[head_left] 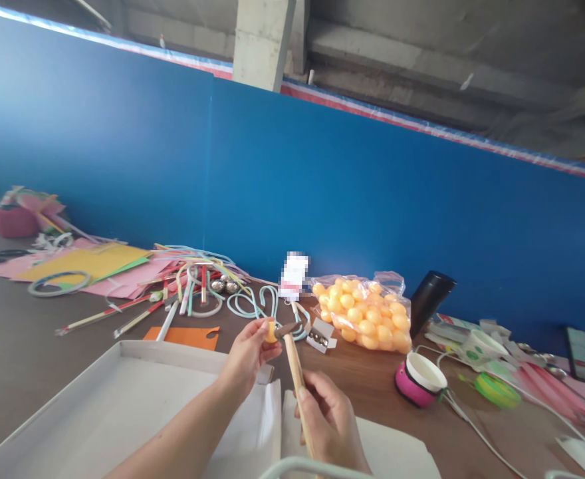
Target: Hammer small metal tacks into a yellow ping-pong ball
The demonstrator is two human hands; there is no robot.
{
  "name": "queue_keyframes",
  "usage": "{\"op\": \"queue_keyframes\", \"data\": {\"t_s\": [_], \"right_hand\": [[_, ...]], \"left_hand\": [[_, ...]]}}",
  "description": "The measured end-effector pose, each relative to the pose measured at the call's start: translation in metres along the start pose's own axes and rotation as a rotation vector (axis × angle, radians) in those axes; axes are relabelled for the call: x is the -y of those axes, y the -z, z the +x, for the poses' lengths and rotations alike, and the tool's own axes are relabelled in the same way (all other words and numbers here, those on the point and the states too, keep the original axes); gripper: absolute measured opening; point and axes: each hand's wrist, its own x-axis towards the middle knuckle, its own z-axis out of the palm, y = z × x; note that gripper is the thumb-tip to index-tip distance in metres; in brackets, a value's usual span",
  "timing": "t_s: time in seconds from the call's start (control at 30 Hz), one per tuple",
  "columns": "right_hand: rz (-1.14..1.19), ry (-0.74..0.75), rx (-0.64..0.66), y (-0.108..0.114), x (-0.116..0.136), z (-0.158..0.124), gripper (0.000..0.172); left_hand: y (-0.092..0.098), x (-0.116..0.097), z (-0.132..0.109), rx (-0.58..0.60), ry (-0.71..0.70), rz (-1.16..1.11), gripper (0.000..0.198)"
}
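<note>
My right hand (330,416) is wrapped round the pale wooden handle of a hammer (295,362), which points up and away. Its dark metal head lies crosswise at the top of the handle. At the left end of the head, my left hand (250,356) pinches a small yellow-orange ball (271,332), partly covered by the fingers. Ball and hammer head look to be touching, though I cannot tell for certain. Just beyond are a small open white box (321,334) with shiny metal pieces in it and a looped pale blue cord (252,305).
A white tray (123,392) lies under my left forearm. Behind are a clear bag of orange balls (367,316), a black cylinder (429,299) and a blue partition (297,179). A pink-and-white cup (419,380) and cables stand right; coloured paper (83,263) and sticks lie left.
</note>
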Motion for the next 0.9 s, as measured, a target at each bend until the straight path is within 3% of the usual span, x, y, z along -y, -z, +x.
{"op": "queue_keyframes", "data": {"t_s": [0.23, 0.37, 0.63, 0.77, 0.9], "right_hand": [[-0.068, -0.016, -0.005, 0.013, 0.001, 0.004, 0.038], [-0.326, 0.100, -0.018, 0.025, -0.003, 0.009, 0.022], [-0.737, 0.069, 0.015, 0.021, -0.025, 0.007, 0.013], [-0.732, 0.067, 0.014, 0.021, -0.025, 0.008, 0.014], [-0.521, 0.090, -0.022, 0.021, -0.016, 0.012, 0.018]], "left_hand": [[0.004, -0.005, 0.003, -0.029, -0.058, -0.023, 0.024], [0.004, -0.007, 0.001, -0.038, -0.075, -0.020, 0.026], [0.001, -0.011, -0.006, 0.108, -0.026, -0.107, 0.028], [0.000, -0.010, -0.006, 0.193, 0.018, -0.132, 0.029], [-0.002, -0.011, -0.008, 0.250, 0.047, -0.134, 0.028]]}}
